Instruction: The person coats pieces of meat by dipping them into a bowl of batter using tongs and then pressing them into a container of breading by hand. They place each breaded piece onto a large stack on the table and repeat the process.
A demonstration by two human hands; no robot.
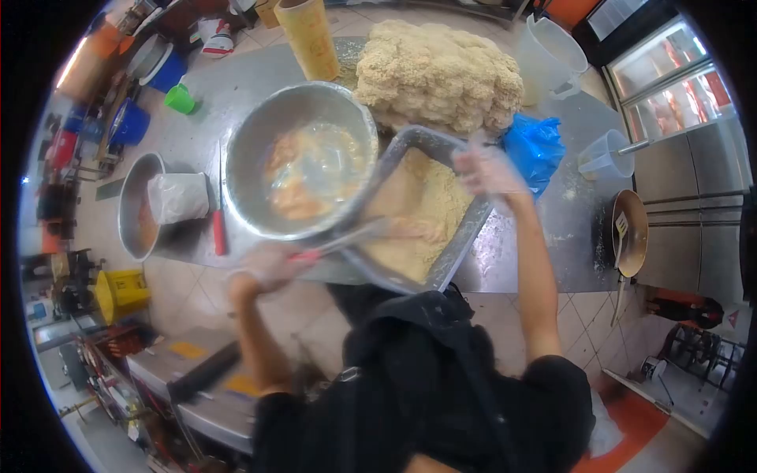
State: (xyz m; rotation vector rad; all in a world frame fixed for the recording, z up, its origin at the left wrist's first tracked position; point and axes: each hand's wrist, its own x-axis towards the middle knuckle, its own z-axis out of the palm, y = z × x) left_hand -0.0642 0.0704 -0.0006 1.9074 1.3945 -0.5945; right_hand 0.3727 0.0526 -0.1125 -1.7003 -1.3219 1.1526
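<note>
My left hand (272, 266), in a clear glove, is closed round the red handle of metal tongs (363, 233). The tongs reach over a grey tray (465, 244) of yellowish crumbs, with their tips at a piece of food (416, 229) lying in the crumbs. Above the tray's right side is my right hand (490, 169), also gloved and smeared by motion; its fingers are too blurred to read. Left of the tray stands a large metal bowl (236, 169) with pale orange pieces in cloudy liquid.
Behind the tray lies a big pile of crumb-coated pieces (438, 75). Around it are a yellow roll (307, 39), a blue bag (534, 150) and clear jugs (552, 55). A red-handled knife (219, 231) and another bowl (132, 209) are left; a pan (635, 229) is right.
</note>
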